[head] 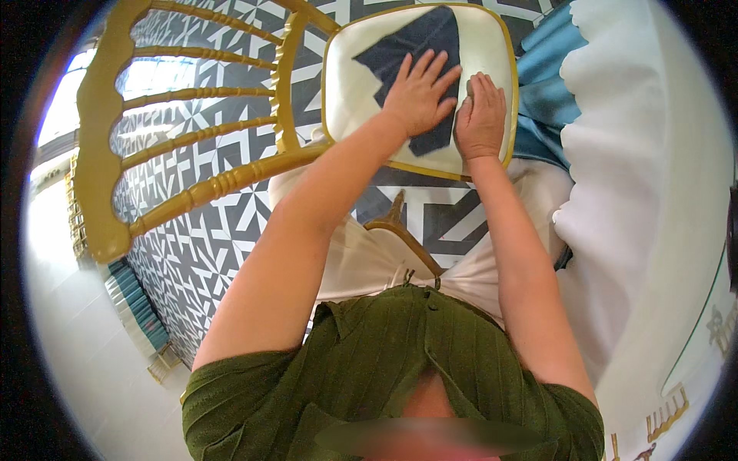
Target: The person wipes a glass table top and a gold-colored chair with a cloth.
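Observation:
A dark navy folded cloth (433,43) lies on the white padded seat (351,95) of a gold chair. My left hand (421,95) rests flat on the cloth with its fingers spread. Beside the cloth's straight right edge, my right hand (481,118) lies on the seat, fingers close together and pointing away from me. The thumb side of that hand is nearest the cloth. What is under my right palm is hidden.
The chair's gold spindle back (199,92) extends to the left. On the right, a white scalloped tablecloth (611,115) hangs over a blue skirt (545,86) beside the seat. The floor (225,201) is black-and-white patterned. More gold chairs stand at the lower right.

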{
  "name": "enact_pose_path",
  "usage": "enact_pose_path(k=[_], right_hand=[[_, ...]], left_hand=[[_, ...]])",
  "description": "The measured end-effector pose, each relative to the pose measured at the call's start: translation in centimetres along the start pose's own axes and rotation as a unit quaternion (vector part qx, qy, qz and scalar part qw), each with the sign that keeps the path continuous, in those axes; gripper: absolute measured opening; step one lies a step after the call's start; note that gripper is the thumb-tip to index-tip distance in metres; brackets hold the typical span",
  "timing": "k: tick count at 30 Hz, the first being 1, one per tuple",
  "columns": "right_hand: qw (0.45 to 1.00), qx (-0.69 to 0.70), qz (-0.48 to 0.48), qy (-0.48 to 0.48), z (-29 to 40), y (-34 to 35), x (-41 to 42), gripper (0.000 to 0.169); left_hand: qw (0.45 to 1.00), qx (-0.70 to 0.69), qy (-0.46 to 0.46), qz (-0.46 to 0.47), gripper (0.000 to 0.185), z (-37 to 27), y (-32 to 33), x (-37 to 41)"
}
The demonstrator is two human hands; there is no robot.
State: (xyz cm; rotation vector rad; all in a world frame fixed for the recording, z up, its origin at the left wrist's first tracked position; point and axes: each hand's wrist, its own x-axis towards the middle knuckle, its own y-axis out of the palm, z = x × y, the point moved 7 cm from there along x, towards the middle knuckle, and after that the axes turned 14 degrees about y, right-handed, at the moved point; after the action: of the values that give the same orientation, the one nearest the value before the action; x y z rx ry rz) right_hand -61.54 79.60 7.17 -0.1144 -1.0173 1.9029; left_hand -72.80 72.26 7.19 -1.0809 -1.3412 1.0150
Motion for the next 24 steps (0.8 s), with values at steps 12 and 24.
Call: enact_pose_path(k=[12, 24], right_hand=[[0.999, -0.042, 0.019, 0.002, -0.2, 0.5, -0.2, 0.053], [0.998, 0.045, -0.016, -0.031, -1.3, 0.3, 0.3, 0.043]], left_hand=[[0.980, 0.083, -0.157, -0.087, 0.063, 8.2, 4.1, 9.1], [0.978, -0.099, -0.159, -0.095, 0.059, -5.5, -1.6, -3.3]])
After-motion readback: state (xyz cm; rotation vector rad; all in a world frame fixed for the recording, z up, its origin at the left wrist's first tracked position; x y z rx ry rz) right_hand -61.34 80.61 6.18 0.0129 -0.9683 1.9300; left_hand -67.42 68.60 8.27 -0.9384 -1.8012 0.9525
